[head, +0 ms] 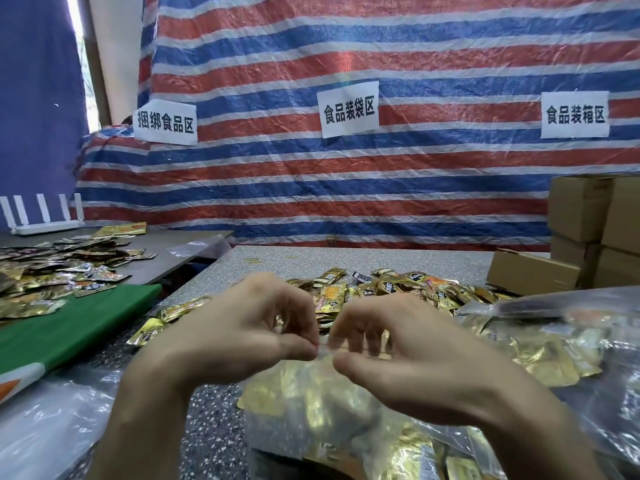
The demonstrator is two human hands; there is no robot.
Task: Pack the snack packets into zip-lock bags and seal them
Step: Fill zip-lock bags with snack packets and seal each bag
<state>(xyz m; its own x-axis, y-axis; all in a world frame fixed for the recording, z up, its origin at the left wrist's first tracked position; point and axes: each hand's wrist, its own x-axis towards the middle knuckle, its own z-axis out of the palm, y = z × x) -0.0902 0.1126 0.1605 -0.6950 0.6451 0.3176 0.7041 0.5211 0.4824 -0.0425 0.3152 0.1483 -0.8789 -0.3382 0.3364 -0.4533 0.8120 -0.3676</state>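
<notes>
Clear plastic of a zip-lock bag [311,403], stuffed with gold packets [408,455], shows at the near edge of the speckled table [346,259], just below both hands. The left hand [239,327] and right hand [401,348] meet at its top strip, fingers [358,336] curled, each thumb pinching the seal against them. More packets are heaped just behind, and a second filled bag [554,344] lies to the right.
</notes>
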